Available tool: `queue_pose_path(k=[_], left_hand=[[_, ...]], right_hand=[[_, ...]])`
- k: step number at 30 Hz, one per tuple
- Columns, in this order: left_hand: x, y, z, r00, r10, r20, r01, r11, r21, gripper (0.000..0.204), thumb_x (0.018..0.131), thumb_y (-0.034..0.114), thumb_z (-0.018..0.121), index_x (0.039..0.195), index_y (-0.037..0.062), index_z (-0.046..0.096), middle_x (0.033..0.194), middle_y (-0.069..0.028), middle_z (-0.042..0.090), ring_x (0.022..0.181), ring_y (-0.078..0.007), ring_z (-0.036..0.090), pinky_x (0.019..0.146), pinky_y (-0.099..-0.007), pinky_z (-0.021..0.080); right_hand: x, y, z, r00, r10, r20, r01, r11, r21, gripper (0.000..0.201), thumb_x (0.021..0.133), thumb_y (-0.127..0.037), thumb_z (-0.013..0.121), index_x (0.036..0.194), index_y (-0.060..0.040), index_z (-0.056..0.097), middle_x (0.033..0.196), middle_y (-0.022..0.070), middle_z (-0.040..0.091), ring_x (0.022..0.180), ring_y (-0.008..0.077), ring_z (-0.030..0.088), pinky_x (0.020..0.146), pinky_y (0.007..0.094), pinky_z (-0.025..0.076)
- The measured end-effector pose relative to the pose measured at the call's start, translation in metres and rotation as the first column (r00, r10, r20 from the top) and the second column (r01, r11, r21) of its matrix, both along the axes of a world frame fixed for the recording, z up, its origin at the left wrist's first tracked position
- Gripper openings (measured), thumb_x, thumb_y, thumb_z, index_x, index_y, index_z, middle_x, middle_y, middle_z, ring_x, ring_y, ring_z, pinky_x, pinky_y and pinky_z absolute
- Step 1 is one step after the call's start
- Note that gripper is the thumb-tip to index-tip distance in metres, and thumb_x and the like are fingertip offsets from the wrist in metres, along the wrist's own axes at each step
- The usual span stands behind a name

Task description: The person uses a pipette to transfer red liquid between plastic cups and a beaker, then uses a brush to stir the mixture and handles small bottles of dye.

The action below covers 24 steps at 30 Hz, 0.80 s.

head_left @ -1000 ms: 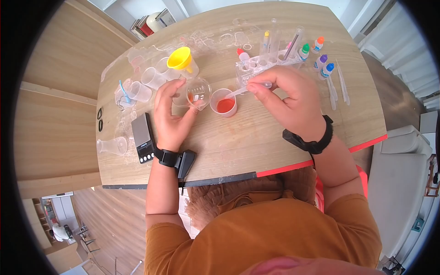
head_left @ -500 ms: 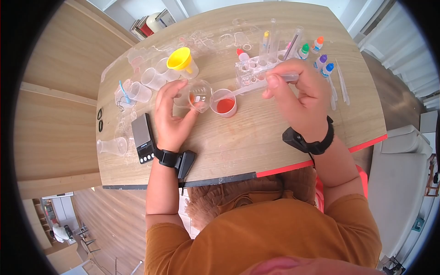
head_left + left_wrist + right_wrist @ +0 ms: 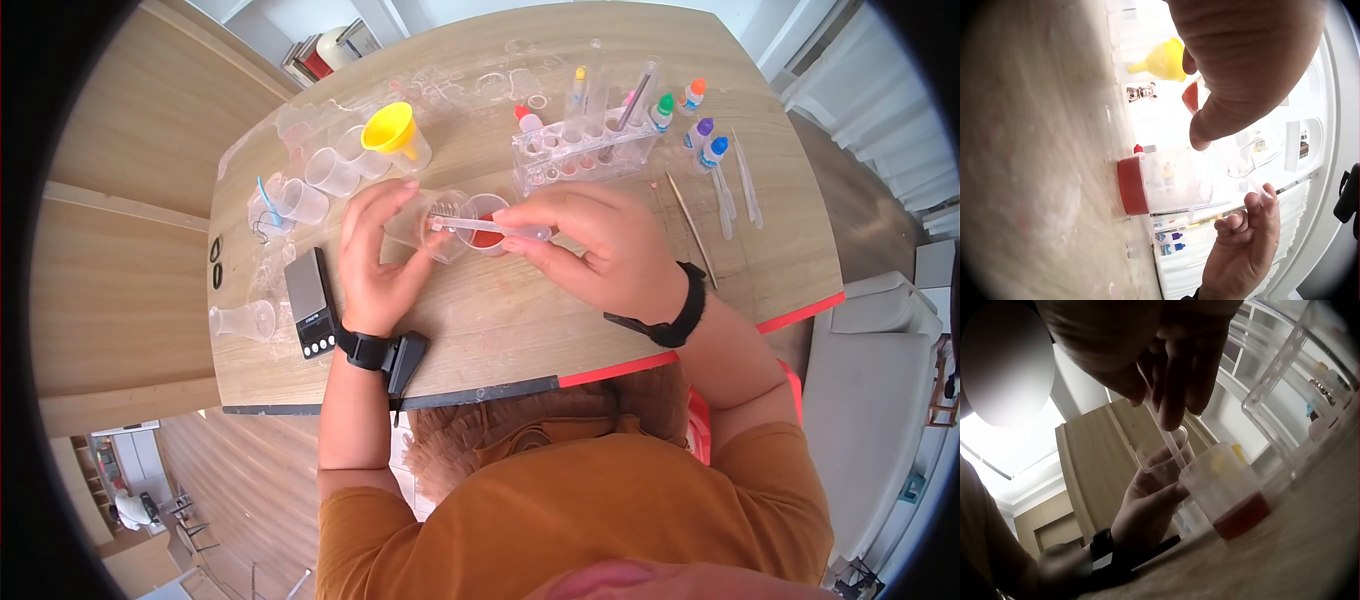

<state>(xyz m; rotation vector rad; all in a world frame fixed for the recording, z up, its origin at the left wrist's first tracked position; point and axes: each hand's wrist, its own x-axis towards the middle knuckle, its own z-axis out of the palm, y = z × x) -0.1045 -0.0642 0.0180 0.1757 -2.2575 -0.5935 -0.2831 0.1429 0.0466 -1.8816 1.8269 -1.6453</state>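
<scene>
My left hand (image 3: 380,260) holds a clear glass beaker (image 3: 448,247), tilted with its mouth toward the right hand. A little red liquid (image 3: 1191,97) shows inside it in the left wrist view. Between thumb and fingers, my right hand (image 3: 605,250) pinches a clear plastic dropper (image 3: 472,226), bulb end to the right. Its tip reaches to the beaker's mouth. Under the dropper stands a translucent plastic cup (image 3: 1219,484), upright on the table, with red liquid (image 3: 1242,515) at its bottom. The two vessels are close side by side, overlapping in the head view.
A clear test tube rack (image 3: 585,150) stands behind the right hand, with several dropper bottles (image 3: 700,135) near it. A thin wooden stick (image 3: 692,230) lies to the right. Leftward are a yellow funnel (image 3: 390,127), plastic cups (image 3: 332,172), a black scale (image 3: 312,300) and a flask (image 3: 245,320).
My right hand lifted the dropper from the plastic cup, then moved left and lowered, bringing its tip to the beaker. The left hand has stayed nearly still. The wooden stick has come into view.
</scene>
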Motion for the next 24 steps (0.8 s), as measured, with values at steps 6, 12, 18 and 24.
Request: queue_pose_path(k=[6, 12, 18, 24], left_hand=[[0.0001, 0.0007, 0.0, 1.0, -0.016, -0.013, 0.016, 1.0, -0.009, 0.058, 0.076, 0.003, 0.093, 0.128, 0.0033, 0.068, 0.129, -0.0172, 0.07, 0.119, -0.0347, 0.067, 0.102, -0.0439, 0.054], [0.0007, 0.0011, -0.0001, 1.0, -0.021, -0.015, 0.021, 0.999, -0.028, 0.059, 0.076, 0.003, 0.093, 0.129, 0.0034, 0.068, 0.129, -0.0171, 0.07, 0.119, -0.0346, 0.067, 0.102, -0.0438, 0.054], [0.0005, 0.0005, -0.0011, 1.0, -0.023, -0.013, 0.023, 1.0, -0.02, 0.059, 0.076, 0.004, 0.093, 0.13, 0.0036, 0.068, 0.129, -0.0168, 0.07, 0.119, -0.0346, 0.067, 0.102, -0.0437, 0.054], [0.0002, 0.0013, -0.0008, 1.0, -0.013, -0.003, 0.013, 1.0, -0.017, 0.059, 0.076, 0.004, 0.093, 0.13, 0.0038, 0.068, 0.129, -0.0165, 0.07, 0.119, -0.0342, 0.067, 0.102, -0.0434, 0.054]], right_hand=[[-0.0026, 0.0019, -0.0031, 1.0, -0.003, -0.008, 0.003, 1.0, 0.0, 0.023, 0.091, -0.002, 0.08, 0.113, -0.0034, 0.08, 0.099, 0.0106, 0.079, 0.083, 0.0239, 0.075, 0.072, 0.0327, 0.056], [-0.002, 0.0007, -0.0044, 1.0, -0.013, -0.024, 0.012, 1.0, -0.027, 0.023, 0.09, -0.001, 0.08, 0.113, -0.0031, 0.08, 0.097, 0.0098, 0.079, 0.083, 0.0231, 0.075, 0.071, 0.032, 0.056], [-0.0008, 0.0021, -0.0021, 1.0, -0.014, -0.01, 0.014, 1.0, -0.008, 0.022, 0.092, -0.001, 0.08, 0.113, -0.0031, 0.08, 0.097, 0.0099, 0.079, 0.082, 0.0229, 0.075, 0.071, 0.0323, 0.056], [0.0017, -0.0017, -0.0049, 0.999, -0.015, 0.043, 0.017, 0.999, -0.045, 0.016, 0.095, -0.011, 0.078, 0.11, -0.0065, 0.078, 0.091, 0.0081, 0.074, 0.078, 0.0238, 0.071, 0.067, 0.0347, 0.055]])
